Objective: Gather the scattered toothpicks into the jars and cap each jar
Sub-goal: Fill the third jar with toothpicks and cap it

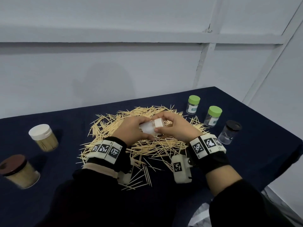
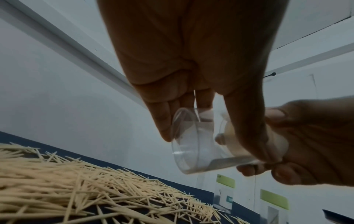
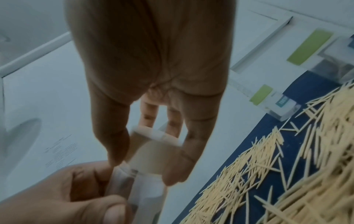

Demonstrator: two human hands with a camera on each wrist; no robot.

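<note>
Toothpicks (image 1: 139, 145) lie heaped on the desk (image 1: 246, 145) beneath your hands. From the head view, your left hand (image 1: 131, 128) grips a clear jar (image 1: 148, 128) on its side while your right hand (image 1: 177, 126) pinches its pale cap (image 1: 158, 122). The left wrist view shows the jar looking empty. The right wrist view shows fingertips (image 3: 172, 177) around the cap, so uncapping seems under way; next, free it and fill.

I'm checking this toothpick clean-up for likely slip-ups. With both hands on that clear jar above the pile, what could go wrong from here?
1. The clear jar lies sideways between the left hand and right hand; once its cream cap comes off, it could drop into the toothpicks.
2. Both wrists hang low over the pile, so sleeves may scatter sticks toward the table edge.
</note>
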